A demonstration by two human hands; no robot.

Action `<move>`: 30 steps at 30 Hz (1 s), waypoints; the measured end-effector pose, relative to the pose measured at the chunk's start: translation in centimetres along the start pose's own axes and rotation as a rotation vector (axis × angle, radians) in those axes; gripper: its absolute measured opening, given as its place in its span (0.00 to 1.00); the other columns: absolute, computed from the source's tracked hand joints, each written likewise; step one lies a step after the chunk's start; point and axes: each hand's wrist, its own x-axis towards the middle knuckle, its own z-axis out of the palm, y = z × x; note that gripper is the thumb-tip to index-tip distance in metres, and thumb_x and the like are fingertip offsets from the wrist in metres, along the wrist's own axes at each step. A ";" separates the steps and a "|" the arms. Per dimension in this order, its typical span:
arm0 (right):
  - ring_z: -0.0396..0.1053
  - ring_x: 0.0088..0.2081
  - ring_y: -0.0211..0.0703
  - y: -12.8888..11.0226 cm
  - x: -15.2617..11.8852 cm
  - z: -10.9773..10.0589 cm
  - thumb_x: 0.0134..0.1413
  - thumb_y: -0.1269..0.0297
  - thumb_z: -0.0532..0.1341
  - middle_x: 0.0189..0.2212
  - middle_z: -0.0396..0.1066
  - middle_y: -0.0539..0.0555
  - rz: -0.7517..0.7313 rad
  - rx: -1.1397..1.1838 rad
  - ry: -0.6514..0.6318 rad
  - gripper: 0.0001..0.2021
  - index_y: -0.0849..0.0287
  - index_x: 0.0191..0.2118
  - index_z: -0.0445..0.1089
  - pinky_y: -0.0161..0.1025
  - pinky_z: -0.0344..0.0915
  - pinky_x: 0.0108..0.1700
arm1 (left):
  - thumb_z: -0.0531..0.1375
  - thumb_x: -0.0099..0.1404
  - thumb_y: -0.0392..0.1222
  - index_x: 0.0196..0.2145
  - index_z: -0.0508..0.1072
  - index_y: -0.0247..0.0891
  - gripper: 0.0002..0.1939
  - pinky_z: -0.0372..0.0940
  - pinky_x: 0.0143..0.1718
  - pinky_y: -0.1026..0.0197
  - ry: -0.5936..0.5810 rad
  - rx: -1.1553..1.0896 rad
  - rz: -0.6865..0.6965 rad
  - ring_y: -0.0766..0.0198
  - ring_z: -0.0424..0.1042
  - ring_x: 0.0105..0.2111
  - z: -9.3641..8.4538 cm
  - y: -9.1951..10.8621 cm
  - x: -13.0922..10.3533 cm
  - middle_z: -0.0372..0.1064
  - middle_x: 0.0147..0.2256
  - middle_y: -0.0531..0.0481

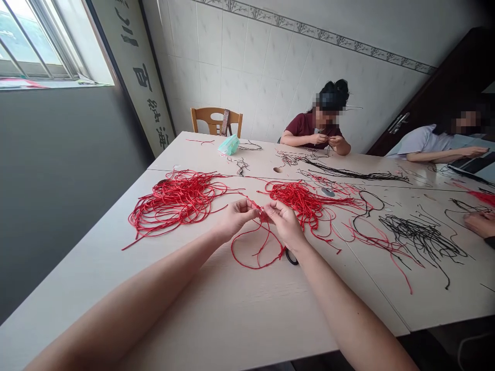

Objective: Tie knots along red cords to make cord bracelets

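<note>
A red braided cord (256, 267) is pinched between my two hands over the table, and its lower part hangs in a loop below them. My left hand (236, 216) has thumb and fingers closed on the cord from the left. From the right, my right hand (284, 219) grips it close by, fingertips nearly touching the left ones. Loose red cords (178, 201) lie heaped to the left, and a pile of knotted red cords (303, 201) lies just beyond my right hand. Something black and ring-shaped (292, 257) shows partly beside my right wrist.
Black cords (421, 234) spread at the right, with a long black bundle (356, 174) farther back. A mint-green bag-like item (229, 145) stands near the far edge. One person (305, 129) sits opposite, another (421, 141) at far right; a third person's hand (479, 224) rests nearer, right.
</note>
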 end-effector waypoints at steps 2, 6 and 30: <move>0.67 0.25 0.36 0.0 0.0 -0.1 0.45 0.55 0.63 0.22 0.69 0.49 0.096 0.112 0.041 0.12 0.58 0.31 0.66 0.36 0.66 0.32 | 0.62 0.54 0.42 0.26 0.67 0.34 0.09 0.58 0.30 0.65 0.043 0.068 0.054 0.70 0.64 0.26 0.0 -0.1 0.0 0.65 0.25 0.53; 0.65 0.21 0.34 0.0 -0.1 -0.3 0.44 0.60 0.64 0.20 0.68 0.48 0.286 0.273 -0.048 0.11 0.59 0.33 0.67 0.34 0.65 0.28 | 0.60 0.56 0.42 0.27 0.67 0.34 0.08 0.58 0.31 0.65 0.077 0.237 0.173 0.69 0.64 0.27 0.0 -0.4 0.0 0.67 0.26 0.51; 0.64 0.20 0.30 0.0 -0.6 0.6 0.43 0.62 0.66 0.26 0.71 0.51 0.405 0.386 -0.069 0.10 0.60 0.33 0.72 0.30 0.66 0.24 | 0.58 0.59 0.39 0.26 0.68 0.37 0.05 0.55 0.30 0.64 0.336 0.656 0.440 0.70 0.62 0.26 0.4 0.2 -0.4 0.67 0.24 0.55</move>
